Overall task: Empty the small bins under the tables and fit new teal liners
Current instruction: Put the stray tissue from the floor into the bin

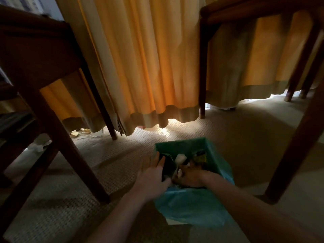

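Bin (182, 143) sits lower centre of frame on the carpet (236, 137), between dark table legs (294, 146). Its teal liner (192, 206) hangs slack over the near side. Liner judged thin, soft and slippery; the rubbish (180, 157) looks light. Best hold: gathered film at the rim. Left hand (154, 174) reaches in from lower left, fingers straight against a dark wrapper (168, 167). Right hand (190, 178) is sunk among the rubbish in shadow; grip cannot be determined.
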